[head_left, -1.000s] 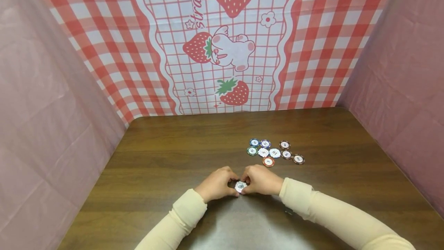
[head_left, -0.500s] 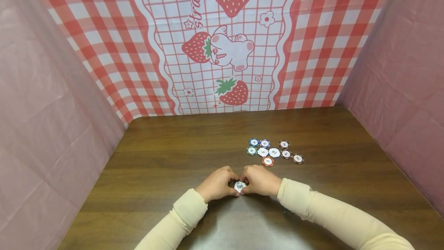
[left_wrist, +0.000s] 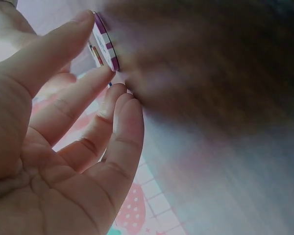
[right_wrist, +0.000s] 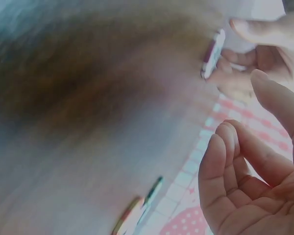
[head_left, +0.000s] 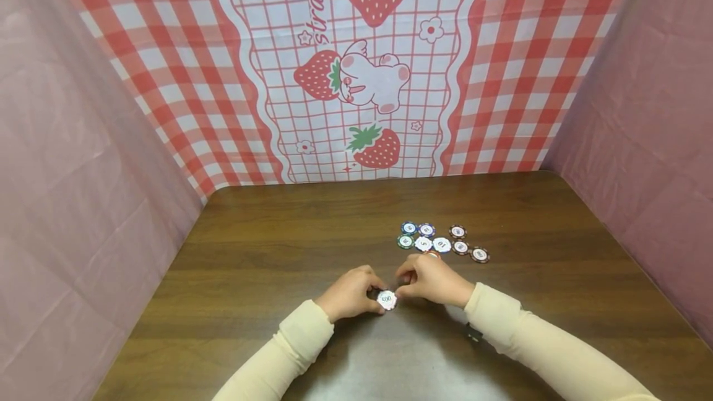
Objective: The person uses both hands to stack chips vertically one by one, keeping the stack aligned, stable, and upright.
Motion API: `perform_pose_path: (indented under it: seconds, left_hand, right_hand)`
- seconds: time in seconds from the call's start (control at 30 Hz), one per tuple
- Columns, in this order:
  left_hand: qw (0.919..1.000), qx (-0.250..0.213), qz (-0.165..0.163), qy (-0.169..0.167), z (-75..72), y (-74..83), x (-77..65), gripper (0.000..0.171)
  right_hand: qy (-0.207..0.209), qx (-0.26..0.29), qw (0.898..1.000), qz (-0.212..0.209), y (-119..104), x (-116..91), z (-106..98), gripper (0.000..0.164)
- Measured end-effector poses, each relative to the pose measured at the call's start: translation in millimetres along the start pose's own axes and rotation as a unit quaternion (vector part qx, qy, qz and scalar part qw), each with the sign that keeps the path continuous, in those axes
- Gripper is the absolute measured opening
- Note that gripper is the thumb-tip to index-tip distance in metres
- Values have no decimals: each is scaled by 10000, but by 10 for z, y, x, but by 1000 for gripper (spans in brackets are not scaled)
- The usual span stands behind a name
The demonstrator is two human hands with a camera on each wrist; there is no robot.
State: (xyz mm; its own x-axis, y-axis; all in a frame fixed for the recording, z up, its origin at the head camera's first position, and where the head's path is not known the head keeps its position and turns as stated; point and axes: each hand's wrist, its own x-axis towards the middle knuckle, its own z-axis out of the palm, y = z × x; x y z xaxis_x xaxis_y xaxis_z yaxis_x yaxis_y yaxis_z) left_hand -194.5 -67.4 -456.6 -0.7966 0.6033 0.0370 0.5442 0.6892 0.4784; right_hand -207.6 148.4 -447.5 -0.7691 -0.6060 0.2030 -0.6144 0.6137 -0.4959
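A white poker chip (head_left: 387, 300) marked 500, with purple on its rim, lies flat on the brown table near the middle. My left hand (head_left: 350, 294) pinches its edge between thumb and index finger, as the left wrist view shows with the chip (left_wrist: 106, 43) seen side-on. Just right of the chip is my right hand (head_left: 436, 280), apart from it and holding nothing. Its thumb stands away from the bent fingers in the right wrist view (right_wrist: 250, 171). Behind it an orange-red chip (head_left: 432, 254) is partly covered by that hand.
Farther back lie several more chips: a white 5 chip (head_left: 423, 244), a white 10 chip (head_left: 442, 244), a green chip (head_left: 405, 241), blue ones (head_left: 409, 228) and brown ones (head_left: 479, 254). A checked strawberry cloth (head_left: 367, 79) hangs behind the wooden table (head_left: 267, 221).
My right hand has let go of the 500 chip and moved right and slightly back, now covering part of the orange-red chip. The left hand and the chip stay in place.
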Motion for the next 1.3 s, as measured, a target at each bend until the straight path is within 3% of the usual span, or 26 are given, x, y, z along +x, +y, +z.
perform_pose_path:
  seconds: [0.37,0.87,1.07,1.3]
  left_hand:
    - [9998,187,74,84,37,5,31,33]
    - [9993,245,197,184,36,2,44,29]
    - [9994,175,211,206,15,-4,52,28]
    - [9997,113,185,127,35,2,46,28]
  right_hand:
    - [690,664,9933,639,180,-181,-216,29]
    - [1693,660,9737,1373,539,-481,-489,39]
    - [1803,598,9655,1782,668,-569,-637,40]
    - [1634,558,9575,2309,846,-718,-730,50]
